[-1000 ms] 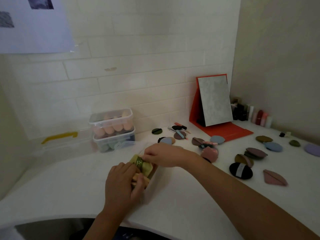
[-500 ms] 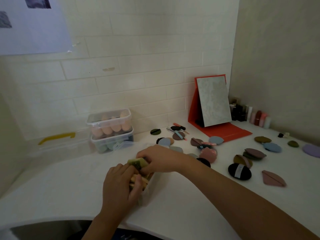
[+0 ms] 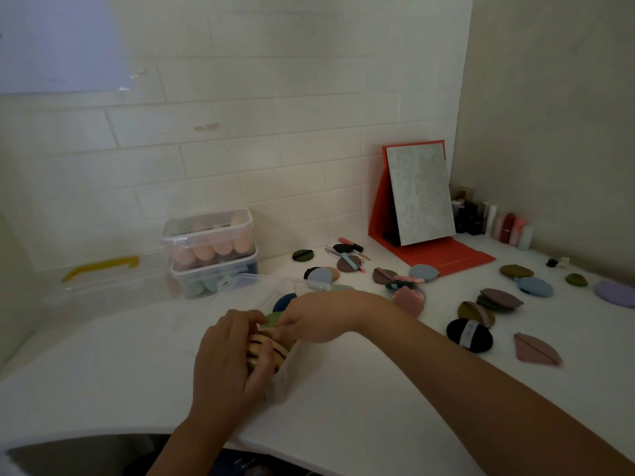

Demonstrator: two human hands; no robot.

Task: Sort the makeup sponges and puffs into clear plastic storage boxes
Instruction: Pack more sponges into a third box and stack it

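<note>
Head-camera view down onto a dim white table (image 3: 103,355) in a tiled corner. The left grip (image 3: 226,359) is curled round a stack of tan puffs (image 3: 266,352) standing on edge in a small clear box (image 3: 281,383), holding them packed together. The right grip (image 3: 319,319) pinches a green puff (image 3: 271,319) by its edge, just above the far end of the stack.

Likely risks: the box looks nearly full, so pushing the green puff in could pop the upright stack out or tip the light box, especially if the left grip lets go early. The puff could also fold, or land on top rather than slot in. (The box walls are hard to make out in this light, so how much room remains is uncertain.)

The green puff sits between the two grips, held at the right fingertips and close against the left fingers, over the box. Behind, two stacked clear boxes (image 3: 209,235) with lids on hold sponges. Many loose puffs, including a black puff (image 3: 469,334), lie well apart to the right, not yet sorted.
</note>
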